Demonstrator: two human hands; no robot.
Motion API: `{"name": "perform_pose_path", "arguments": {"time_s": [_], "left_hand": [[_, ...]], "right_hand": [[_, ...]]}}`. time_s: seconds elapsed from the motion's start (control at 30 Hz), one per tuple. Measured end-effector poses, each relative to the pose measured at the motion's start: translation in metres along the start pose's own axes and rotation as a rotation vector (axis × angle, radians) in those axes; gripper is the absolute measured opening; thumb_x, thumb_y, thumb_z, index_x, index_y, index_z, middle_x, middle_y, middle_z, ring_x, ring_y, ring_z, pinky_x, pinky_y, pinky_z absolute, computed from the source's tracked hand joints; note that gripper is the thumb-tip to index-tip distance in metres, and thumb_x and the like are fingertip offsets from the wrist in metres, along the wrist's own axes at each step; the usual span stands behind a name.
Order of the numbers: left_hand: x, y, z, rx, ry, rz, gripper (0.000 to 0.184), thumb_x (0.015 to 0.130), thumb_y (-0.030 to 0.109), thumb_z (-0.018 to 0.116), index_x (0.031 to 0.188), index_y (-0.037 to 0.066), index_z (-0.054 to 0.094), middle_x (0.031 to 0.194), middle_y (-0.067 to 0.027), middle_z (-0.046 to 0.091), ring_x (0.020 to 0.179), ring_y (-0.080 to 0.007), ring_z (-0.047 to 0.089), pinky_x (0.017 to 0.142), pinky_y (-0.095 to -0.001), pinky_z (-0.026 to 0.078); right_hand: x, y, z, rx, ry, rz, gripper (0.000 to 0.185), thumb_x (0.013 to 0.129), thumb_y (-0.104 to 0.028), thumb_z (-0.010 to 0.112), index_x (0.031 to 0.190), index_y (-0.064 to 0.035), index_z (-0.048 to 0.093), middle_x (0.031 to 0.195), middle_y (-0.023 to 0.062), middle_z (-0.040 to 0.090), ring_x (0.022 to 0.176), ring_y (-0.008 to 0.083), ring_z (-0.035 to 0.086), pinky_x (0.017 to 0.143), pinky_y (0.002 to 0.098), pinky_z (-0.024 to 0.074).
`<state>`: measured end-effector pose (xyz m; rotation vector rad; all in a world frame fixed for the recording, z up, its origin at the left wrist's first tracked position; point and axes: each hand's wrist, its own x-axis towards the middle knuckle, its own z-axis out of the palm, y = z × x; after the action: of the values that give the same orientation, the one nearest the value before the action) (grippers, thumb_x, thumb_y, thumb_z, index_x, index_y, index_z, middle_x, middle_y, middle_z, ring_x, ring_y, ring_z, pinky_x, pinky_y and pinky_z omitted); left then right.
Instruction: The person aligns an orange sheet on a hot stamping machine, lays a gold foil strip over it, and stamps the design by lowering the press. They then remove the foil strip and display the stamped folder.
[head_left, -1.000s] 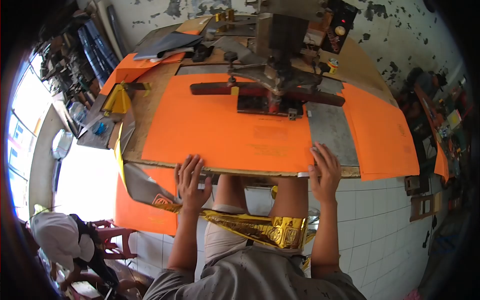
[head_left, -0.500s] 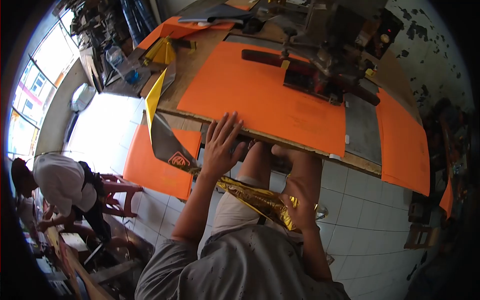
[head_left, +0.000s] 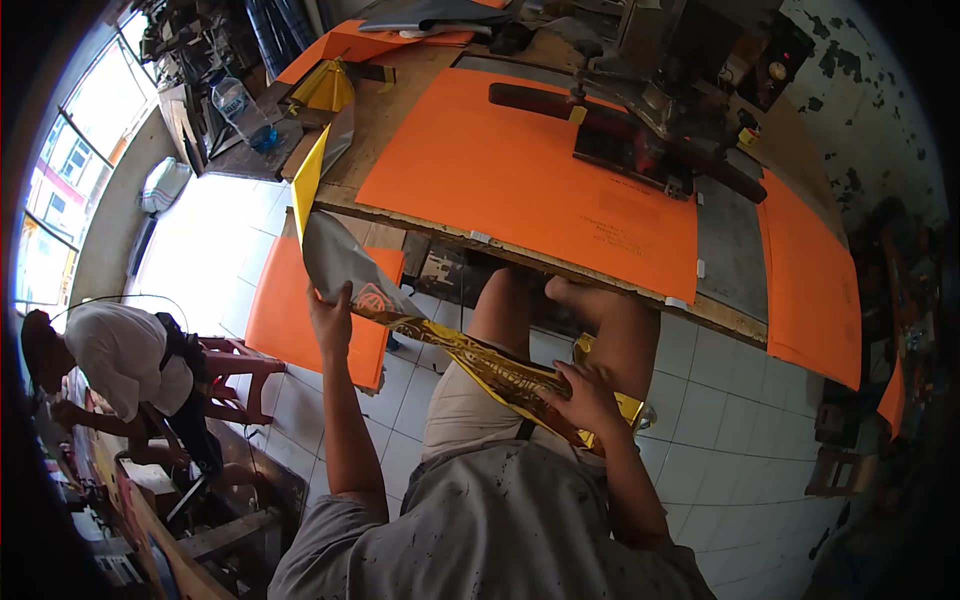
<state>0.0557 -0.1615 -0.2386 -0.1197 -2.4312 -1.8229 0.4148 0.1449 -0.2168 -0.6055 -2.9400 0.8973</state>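
A long strip of gold foil (head_left: 490,362) slants across my lap, with a dull grey stretch and a pale emblem near its upper left part. My left hand (head_left: 331,318) is closed on the strip's edge near that emblem. Lower down, over my right thigh, my right hand (head_left: 588,402) grips the crumpled gold part; some of its fingertips are hidden. From the grey stretch the foil runs up to a yellow fold (head_left: 311,182) at the table's left corner. A large orange sheet (head_left: 520,180) with faint print lies flat on the table before me.
A dark press machine (head_left: 640,145) stands over the orange sheet. More orange sheets (head_left: 815,280) lie at the right, and another stack (head_left: 300,320) sits low at the left. A plastic bottle (head_left: 240,110) is at the back left. A co-worker (head_left: 130,360) bends over a bench at far left.
My left hand has left the table's front edge, moved left and down, and taken hold of the foil. My right hand has shifted slightly up along the strip, which looks more spread out.
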Motion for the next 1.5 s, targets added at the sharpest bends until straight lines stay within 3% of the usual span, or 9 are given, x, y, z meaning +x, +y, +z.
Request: {"name": "perform_pose_path", "arguments": {"time_s": [0.13,0.17,0.3,0.33,0.53,0.87,1.1,1.23,1.5], "left_hand": [[-0.011,0.038,-0.014,-0.011,0.081,0.053,0.041,0.095,0.012,0.069,0.128,-0.005,0.052,0.108,-0.0156,0.072,0.092,-0.0201,0.069,0.082,-0.0332,0.054],[-0.013,0.047,-0.02,-0.067,0.082,0.071,0.047,0.098,0.009,0.067,0.141,0.0,0.051,0.104,-0.0103,0.067,0.081,-0.0124,0.065,0.065,-0.0253,0.055],[-0.05,0.153,-0.029,-0.053,0.197,0.178,0.066,0.1,0.004,0.062,0.161,0.01,0.037,0.086,-0.0035,0.067,0.07,-0.0053,0.056,0.062,-0.0217,0.047],[-0.055,0.172,-0.033,-0.001,0.142,0.193,0.07,0.102,0.001,0.058,0.164,0.009,0.027,0.1,-0.0109,0.075,0.086,-0.0091,0.067,0.075,-0.0243,0.051],[-0.061,0.216,0.019,-0.285,-0.229,0.384,0.061,0.107,0.011,0.044,0.164,0.004,0.024,0.09,-0.007,0.068,0.074,-0.0082,0.058,0.065,-0.0216,0.044],[-0.035,0.228,0.11,-0.054,-0.655,0.604,0.054,0.105,0.02,0.059,0.154,0.002,0.046,0.108,-0.009,0.072,0.097,-0.0159,0.068,0.09,-0.0332,0.054],[0.039,0.211,0.103,0.396,-0.407,0.933,0.047,0.099,0.027,0.069,0.141,0.008,0.06,0.14,-0.0173,0.06,0.132,-0.0362,0.056,0.111,-0.0463,0.044],[0.095,0.202,0.108,0.472,-0.375,1.018,0.047,0.104,0.029,0.062,0.147,0.01,0.055,0.158,-0.0094,0.047,0.148,-0.0328,0.041,0.121,-0.0471,0.034],[0.166,0.206,0.127,0.625,-0.46,1.103,0.05,0.107,0.037,0.055,0.149,0.01,0.053,0.156,-0.0107,0.05,0.145,-0.0338,0.044,0.121,-0.0472,0.033]], "right_hand": [[0.0,-0.004,-0.016,0.18,-0.191,0.13,0.04,0.093,-0.039,0.075,0.113,-0.0046,0.07,0.091,0.0134,0.071,0.085,0.0337,0.066,0.084,0.042,0.0533],[-0.007,-0.002,-0.021,0.227,-0.215,0.104,0.037,0.093,-0.037,0.075,0.11,-0.0044,0.071,0.089,0.0126,0.071,0.081,0.0316,0.066,0.08,0.0402,0.0533],[-0.045,-0.002,-0.066,0.432,-0.249,0.057,0.029,0.092,-0.029,0.079,0.099,-0.0017,0.071,0.084,0.0106,0.07,0.072,0.0233,0.065,0.07,0.0351,0.0522],[-0.059,-0.005,-0.082,0.49,-0.238,0.07,0.029,0.091,-0.027,0.08,0.098,-0.0006,0.071,0.083,0.0103,0.07,0.071,0.0212,0.064,0.07,0.0344,0.0516],[-0.133,0.025,-0.165,0.475,-0.02,0.147,0.034,0.083,-0.024,0.088,0.079,0.0008,0.066,0.069,0.0053,0.063,0.066,0.0113,0.059,0.063,0.0303,0.048],[-0.191,0.099,-0.228,0.387,0.246,0.339,0.025,0.08,-0.015,0.085,0.079,-0.0012,0.064,0.073,0.0027,0.065,0.068,0.0092,0.059,0.066,0.0283,0.0483],[-0.187,0.129,-0.241,0.359,0.296,0.351,0.018,0.089,-0.012,0.077,0.083,0.0008,0.065,0.074,0.0007,0.06,0.071,0.0087,0.055,0.068,0.0282,0.0463],[-0.185,0.128,-0.256,0.302,0.396,0.329,0.025,0.093,-0.018,0.076,0.083,0.001,0.064,0.072,-0.0003,0.056,0.069,0.0082,0.051,0.066,0.0281,0.0432],[-0.17,0.143,-0.308,0.111,0.489,0.374,0.03,0.095,-0.024,0.075,0.082,-0.0002,0.062,0.072,-0.0007,0.056,0.068,0.0071,0.049,0.065,0.0273,0.0406]]}}
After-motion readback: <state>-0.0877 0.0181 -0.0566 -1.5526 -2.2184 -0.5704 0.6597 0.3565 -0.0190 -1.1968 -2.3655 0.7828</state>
